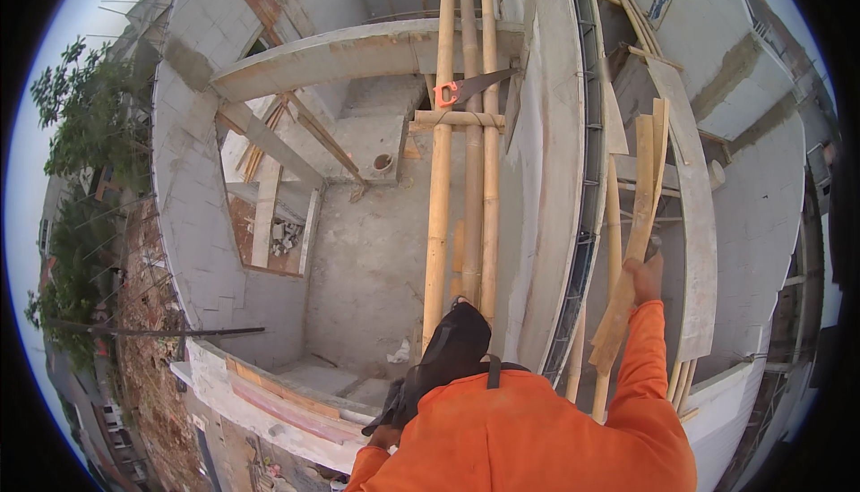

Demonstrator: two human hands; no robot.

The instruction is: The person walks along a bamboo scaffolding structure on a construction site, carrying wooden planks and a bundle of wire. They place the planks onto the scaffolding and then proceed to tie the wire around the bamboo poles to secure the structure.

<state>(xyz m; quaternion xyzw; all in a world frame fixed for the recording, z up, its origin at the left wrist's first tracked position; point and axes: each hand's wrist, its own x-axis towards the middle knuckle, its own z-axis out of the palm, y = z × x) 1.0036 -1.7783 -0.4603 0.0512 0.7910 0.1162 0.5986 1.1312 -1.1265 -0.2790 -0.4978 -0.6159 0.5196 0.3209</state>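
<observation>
Out to the right, my right hand is closed at the edge of some long wooden boards, which stand tilted beside the wall top. Just beyond the fingers sits a small greyish thing that I cannot make out. Low in the view, my left hand is beside my bent leg in black trousers, its fingers mostly hidden. Ahead of me, a handsaw with an orange handle lies across bamboo poles, above a short tied crosspiece.
Beneath the poles is a deep concrete room with a grey floor and a bucket. A steel rebar cage runs along the wall top to the right of the poles. Farther right stands a long plank. A concrete beam crosses ahead.
</observation>
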